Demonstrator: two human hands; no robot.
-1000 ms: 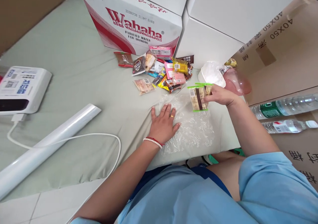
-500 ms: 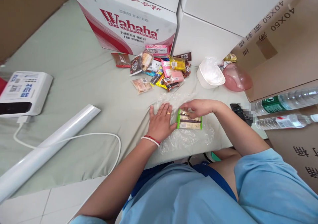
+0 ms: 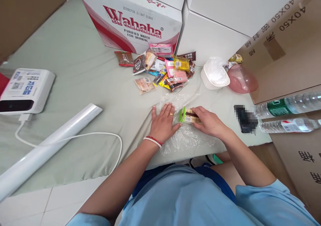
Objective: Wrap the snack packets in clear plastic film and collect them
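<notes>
Since the earlier frame the right hand (image 3: 209, 122) has slid a little toward the lower right, so it now lies over the right half of the snack packet (image 3: 188, 116), and the packet has ended up closer to the left hand (image 3: 164, 122). That packet (green-edged, with brown and cream printing) lies flat just right of the frame's centre, on a sheet of clear plastic film (image 3: 187, 137) spread over the pale green cloth (image 3: 82, 75). Its left end shows between the two hands; its right end is hidden under the right hand's fingers, which are curled down onto it in a light hold from above. The left hand rests flat, palm down, fingers together and stretched out, on the film's left edge, its fingertips just beside the packet's green end.

One packet lies under the hands. Above it, in the upper middle, sits one loose pile of snacks (image 3: 160, 69), too jumbled to count exactly. One white bowl (image 3: 215, 75) and one pink lid (image 3: 242, 79) stand to the upper right, touching. Two water bottles (image 3: 288, 107) lie at the right edge. One roll of film (image 3: 47, 145) crosses the lower left, with one white machine (image 3: 25, 90) at the left edge and one Wahaha carton (image 3: 132, 18) at the top.
</notes>
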